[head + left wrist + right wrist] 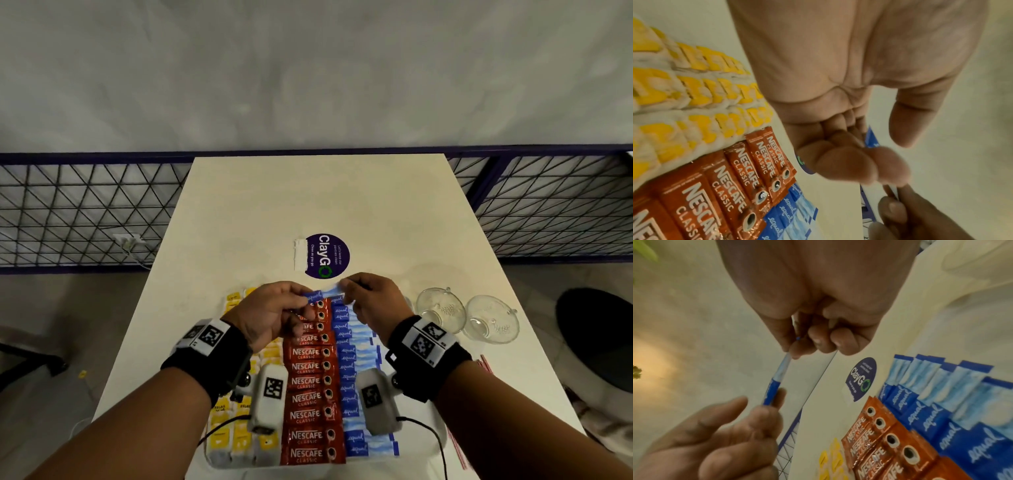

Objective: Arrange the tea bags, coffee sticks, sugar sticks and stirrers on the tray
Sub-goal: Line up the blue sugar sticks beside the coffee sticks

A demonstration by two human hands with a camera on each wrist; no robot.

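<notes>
A white tray [419, 445] holds rows of yellow tea bags [239, 442], red Nescafe coffee sticks [310, 394] and blue Equal sugar sticks [349, 359]. Over the tray's far end, both hands hold one blue sugar stick [325, 294] between them. My left hand [305, 300] pinches its dark blue end and my right hand [346, 288] pinches the pale end. The right wrist view shows this stick [777, 379] stretched from my right hand [795, 348] to the left fingers [764, 415]. The left wrist view shows only a bit of the stick [870, 138] behind my left hand [879, 151]. Red-striped stirrers [484, 365] lie on the table to the right.
Two glass cups [442, 308] [493, 318] stand right of the tray. A round purple ClayGo sticker [327, 255] and a small white packet [300, 255] lie beyond it. The table [308, 192] ends at a wire fence [85, 212].
</notes>
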